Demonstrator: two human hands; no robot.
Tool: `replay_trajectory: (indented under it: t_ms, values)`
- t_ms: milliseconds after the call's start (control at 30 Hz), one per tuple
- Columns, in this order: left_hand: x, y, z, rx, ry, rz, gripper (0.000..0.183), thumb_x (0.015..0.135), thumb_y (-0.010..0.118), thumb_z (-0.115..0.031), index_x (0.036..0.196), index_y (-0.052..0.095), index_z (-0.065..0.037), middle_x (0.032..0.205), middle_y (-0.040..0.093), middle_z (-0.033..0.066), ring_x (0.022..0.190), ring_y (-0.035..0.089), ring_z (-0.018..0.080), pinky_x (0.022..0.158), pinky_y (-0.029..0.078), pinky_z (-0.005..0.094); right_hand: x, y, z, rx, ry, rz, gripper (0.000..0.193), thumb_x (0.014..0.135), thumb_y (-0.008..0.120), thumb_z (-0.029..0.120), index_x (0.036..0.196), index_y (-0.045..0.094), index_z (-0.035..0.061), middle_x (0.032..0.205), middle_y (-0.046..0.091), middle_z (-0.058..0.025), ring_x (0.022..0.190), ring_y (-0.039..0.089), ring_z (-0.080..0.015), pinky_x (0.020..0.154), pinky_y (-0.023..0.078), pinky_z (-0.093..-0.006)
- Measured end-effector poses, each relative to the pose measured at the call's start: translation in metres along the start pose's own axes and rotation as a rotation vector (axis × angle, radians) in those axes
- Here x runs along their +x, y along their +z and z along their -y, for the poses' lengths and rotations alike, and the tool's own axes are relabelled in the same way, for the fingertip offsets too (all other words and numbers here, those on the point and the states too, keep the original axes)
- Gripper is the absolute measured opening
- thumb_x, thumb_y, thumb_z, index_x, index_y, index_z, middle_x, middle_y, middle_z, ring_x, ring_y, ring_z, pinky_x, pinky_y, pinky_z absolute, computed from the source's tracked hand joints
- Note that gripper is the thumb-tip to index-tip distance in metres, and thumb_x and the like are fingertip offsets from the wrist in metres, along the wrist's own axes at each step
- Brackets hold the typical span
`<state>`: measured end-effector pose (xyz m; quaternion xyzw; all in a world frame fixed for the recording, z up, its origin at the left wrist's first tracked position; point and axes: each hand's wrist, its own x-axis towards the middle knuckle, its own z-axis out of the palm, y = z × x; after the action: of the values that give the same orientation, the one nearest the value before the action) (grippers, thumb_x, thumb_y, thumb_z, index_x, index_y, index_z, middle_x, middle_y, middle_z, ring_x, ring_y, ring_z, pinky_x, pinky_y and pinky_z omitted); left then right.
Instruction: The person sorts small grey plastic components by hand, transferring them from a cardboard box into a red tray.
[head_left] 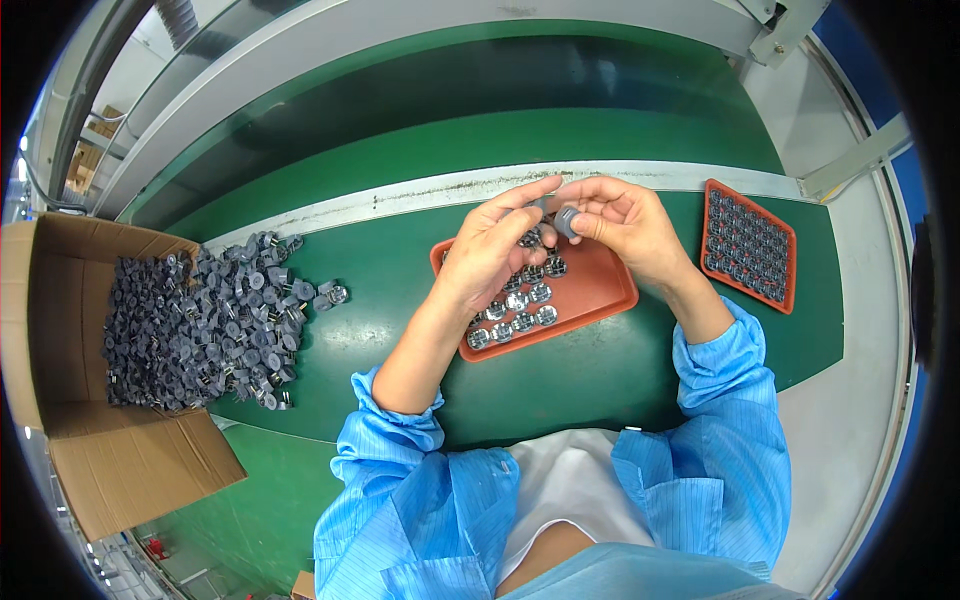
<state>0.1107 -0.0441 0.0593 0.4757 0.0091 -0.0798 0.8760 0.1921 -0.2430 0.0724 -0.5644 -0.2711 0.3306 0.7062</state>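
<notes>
Both my hands are raised close together above an orange-red tray [596, 294]. Between the thumb and fingers of my right hand [635, 228] is a grey round plastic part [566, 221]. My left hand [482, 248] has its fingers curled round a small part with a shiny metal face [530, 238], partly hidden by the fingers. Below the hands, rows of small round parts [516, 301] with shiny metal faces stand in the tray's left half. My left hand and wrist cover some of them.
At left, a cardboard box [66, 320] lies open on its side, with a heap of grey parts [235, 320] spilling onto the green table [380, 260]. A second orange-red tray [792, 262], filled with dark parts, lies at right. A pale metal rail [420, 190] runs behind.
</notes>
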Motion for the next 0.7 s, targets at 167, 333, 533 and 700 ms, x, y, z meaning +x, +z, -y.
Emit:
replay_trajectory:
  t_ms: [167,333,533,700]
  values:
    - [0.001,0.0,0.003,0.048,0.007,-0.037,0.034,0.102,0.067,-0.021,0.129,0.063,-0.001,0.108,0.067,0.0049,0.086,0.058,0.0072,0.068,0.05,0.0215,-0.001,0.004,-0.002,-0.597,-0.566,-0.238,0.021,0.087,0.074,-0.005,0.107,0.068,-0.002,0.096,0.068,-0.0077,0.092,0.069,-0.0174,0.079,0.058,-0.0312]
    - [-0.003,-0.002,0.007,0.108,-0.013,-0.041,0.028,0.101,0.07,-0.017,0.124,0.064,-0.002,0.094,0.066,0.0054,0.076,0.057,0.0058,0.065,0.049,0.0192,-0.002,0.009,-0.002,-0.732,-0.712,-0.122,0.017,0.084,0.076,-0.006,0.099,0.069,-0.0017,0.097,0.066,-0.0089,0.091,0.067,-0.0183,0.076,0.058,-0.0312]
    - [-0.005,0.003,-0.007,0.082,-0.004,0.05,0.03,0.098,0.073,-0.014,0.124,0.064,-0.002,0.089,0.066,0.0032,0.072,0.057,0.0056,0.063,0.048,0.0197,-0.005,0.006,-0.002,-0.211,-0.366,-0.186,0.008,0.092,0.067,-0.009,0.099,0.07,-0.004,0.105,0.065,-0.0079,0.094,0.067,-0.0161,0.08,0.059,-0.0296]
    - [-0.005,-0.004,-0.006,0.153,0.016,-0.07,0.033,0.095,0.077,-0.016,0.123,0.064,-0.003,0.09,0.067,0.0003,0.072,0.057,0.0057,0.063,0.048,0.021,-0.011,-0.008,0.008,-0.649,-0.189,-0.107,0.004,0.089,0.071,-0.005,0.092,0.072,-0.0026,0.092,0.068,-0.006,0.085,0.066,-0.0127,0.076,0.057,-0.0305]
